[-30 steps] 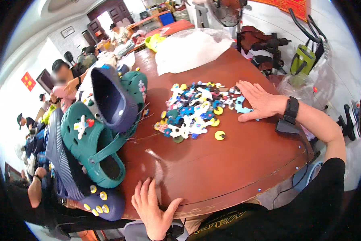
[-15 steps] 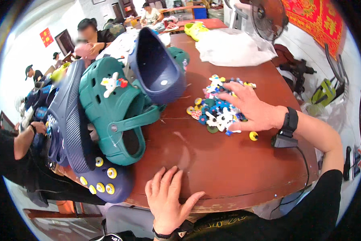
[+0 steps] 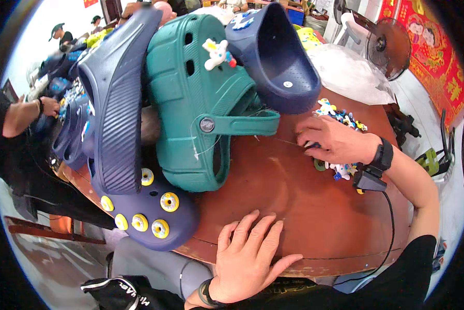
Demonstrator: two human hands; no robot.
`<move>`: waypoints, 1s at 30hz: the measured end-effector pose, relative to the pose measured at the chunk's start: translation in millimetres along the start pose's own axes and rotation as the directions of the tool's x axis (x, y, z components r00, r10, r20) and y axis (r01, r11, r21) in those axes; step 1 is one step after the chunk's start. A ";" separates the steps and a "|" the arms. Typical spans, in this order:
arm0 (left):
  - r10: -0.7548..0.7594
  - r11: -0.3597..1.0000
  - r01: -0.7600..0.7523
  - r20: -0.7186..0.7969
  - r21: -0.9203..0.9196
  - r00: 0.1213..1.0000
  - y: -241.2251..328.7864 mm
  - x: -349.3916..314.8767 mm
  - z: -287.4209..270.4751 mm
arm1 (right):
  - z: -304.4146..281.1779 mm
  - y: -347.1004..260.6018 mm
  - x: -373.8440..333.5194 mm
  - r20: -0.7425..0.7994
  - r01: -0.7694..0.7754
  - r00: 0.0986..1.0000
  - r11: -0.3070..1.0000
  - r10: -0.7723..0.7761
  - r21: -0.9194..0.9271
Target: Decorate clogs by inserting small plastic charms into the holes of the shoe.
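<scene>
- Left hand (image 3: pixel 247 256): I read the grip as fully extended, fingers spread, palm down at the near edge of the bench (image 3: pixel 273 194), with nothing held.
- Right hand (image 3: pixel 338 142): fingers curled downward at the left side of the charm pile (image 3: pixel 341 170). A small dark item shows at the fingertips; I cannot tell whether the grip is closed on it, as the hand hides the contact.
- Charm pile: on the bench, under and around the right hand, partly covered by it. I see mixed small pieces, mainly white, with blue and yellow.
- Teal clog (image 3: pixel 178 103): left of the right hand, back strap toward that hand, a white figure charm (image 3: pixel 215 54) on its upper.
- Ribbed navy clog (image 3: pixel 121 103): on edge, left of the teal clog.
- Lower navy clog (image 3: pixel 183 219): beneath the ribbed one, fitted with yellow-rimmed ring charms (image 3: pixel 140 222).
- Upright navy clog (image 3: pixel 286 57): right of the teal clog, opening toward me.
- White plastic sheet (image 3: pixel 348 72): beyond the charm pile.
</scene>
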State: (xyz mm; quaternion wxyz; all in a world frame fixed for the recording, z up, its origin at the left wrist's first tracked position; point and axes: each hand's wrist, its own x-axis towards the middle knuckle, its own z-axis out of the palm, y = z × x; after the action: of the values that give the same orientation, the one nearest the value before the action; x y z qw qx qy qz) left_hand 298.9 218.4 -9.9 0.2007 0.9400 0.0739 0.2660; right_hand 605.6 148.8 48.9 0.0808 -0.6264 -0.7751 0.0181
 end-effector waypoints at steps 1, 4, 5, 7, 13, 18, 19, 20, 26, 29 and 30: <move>-0.004 1.000 0.004 -0.009 0.001 1.000 0.4 -1.2 -0.3 | -4.4 -0.1 -2.1 0.067 -0.075 0.995 0.997 0.077 -0.025; -0.030 0.995 0.022 -0.083 -0.098 0.996 -3.9 -2.8 -0.2 | -4.7 4.8 -5.0 0.124 -0.125 0.984 0.992 0.129 -0.035; -0.044 0.993 0.034 -0.091 -0.115 0.995 -5.2 -3.3 -2.7 | -4.3 4.4 -5.4 0.096 -0.164 0.982 0.987 0.163 -0.007; 0.020 0.986 -0.025 -0.033 -0.165 0.999 -6.7 -3.5 -8.4 | -6.6 3.5 -5.2 0.062 -0.252 0.966 0.967 0.250 0.027; 0.041 0.983 -0.055 -0.081 -0.177 0.996 -6.8 -1.4 -6.9 | -8.5 25.3 6.3 -0.122 -0.203 0.973 0.977 0.194 -0.064; 0.038 0.988 -0.048 -0.068 -0.150 0.997 -6.1 -2.6 -8.9 | 10.4 61.9 27.7 -0.181 -0.233 0.952 0.968 0.247 0.094; 0.029 0.990 -0.037 -0.060 -0.139 0.998 -6.8 -2.9 -9.4 | 15.8 64.6 34.3 -0.189 -0.164 0.965 0.981 0.181 0.103; 0.041 0.990 -0.049 -0.060 -0.132 0.997 -5.1 -2.6 -9.7 | 16.8 67.2 33.5 -0.201 -0.104 0.972 0.990 0.122 0.099; 0.042 0.999 -0.042 0.008 -0.016 0.999 -0.6 -1.6 -3.2 | 31.7 85.4 44.7 -0.393 -0.077 0.917 0.997 0.062 -0.021; 0.016 1.000 -0.016 0.001 0.014 1.000 0.7 1.1 -0.5 | 12.5 67.8 33.9 -0.159 -0.353 0.923 0.936 0.350 0.014; 0.033 0.999 -0.034 0.029 0.029 0.999 0.4 1.0 0.1 | 2.2 56.6 30.3 -0.179 -0.367 0.912 0.929 0.368 0.039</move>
State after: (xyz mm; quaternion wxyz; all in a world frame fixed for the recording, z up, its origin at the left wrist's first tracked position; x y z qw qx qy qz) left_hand 299.8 218.2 -9.3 0.1833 0.9477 0.0592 0.2546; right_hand 653.9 190.6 42.6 0.1483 -0.7597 -0.6327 -0.0226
